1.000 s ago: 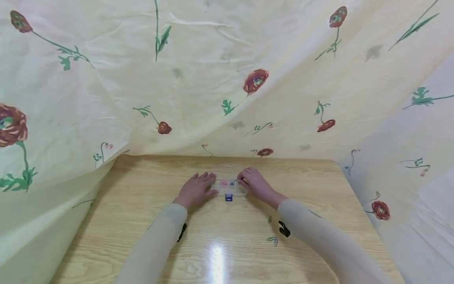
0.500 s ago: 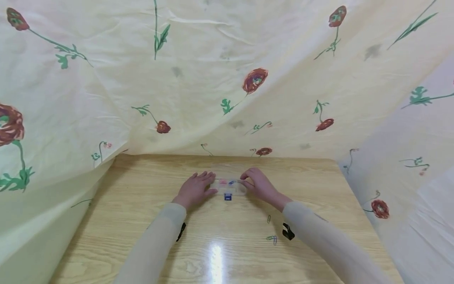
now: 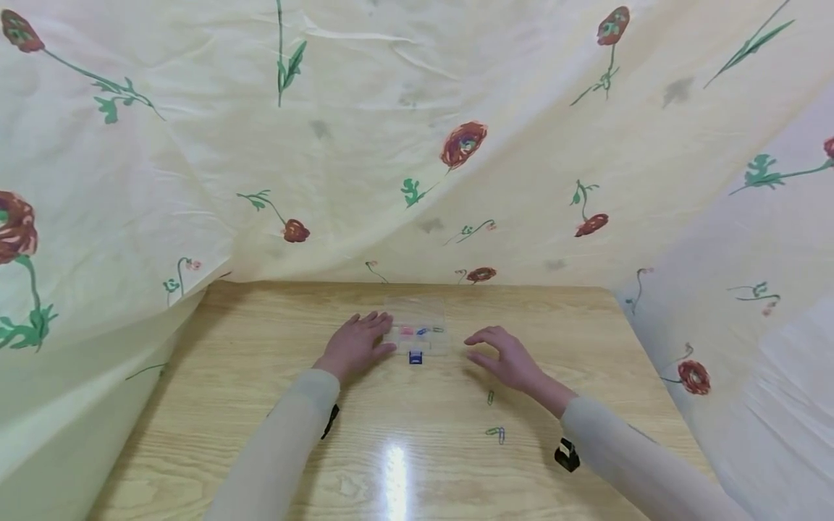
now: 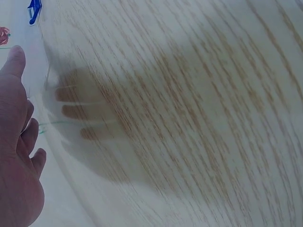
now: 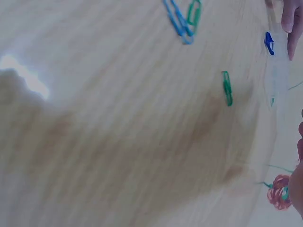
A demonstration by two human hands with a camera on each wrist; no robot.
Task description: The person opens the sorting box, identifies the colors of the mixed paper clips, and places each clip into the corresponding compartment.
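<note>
A clear plastic compartment box [image 3: 444, 347] stands near the back of the table, its transparent lid [image 3: 417, 310] raised behind it and a blue latch [image 3: 415, 357] at its front. In its back row lie pink clips [image 3: 407, 331], blue paper clips [image 3: 422, 331] and a green paper clip [image 3: 438, 330], each in its own compartment. My left hand [image 3: 355, 346] touches the box's left end with extended fingers. Just right of the box hovers my right hand [image 3: 511, 362], thumb and fingers apart and holding nothing.
A green paper clip [image 3: 491, 397] lies on the wooden table [image 3: 260, 347] in front of the right hand. Closer to me, another green clip [image 3: 491, 431] and a blue clip [image 3: 501, 435] lie together. A flowered cloth [image 3: 365, 181] hangs behind the table and at both sides.
My right hand has let go of a green paper clip in the box's right back compartment and drawn back to the right, its fingers spreading. The left hand has stayed at the box.
</note>
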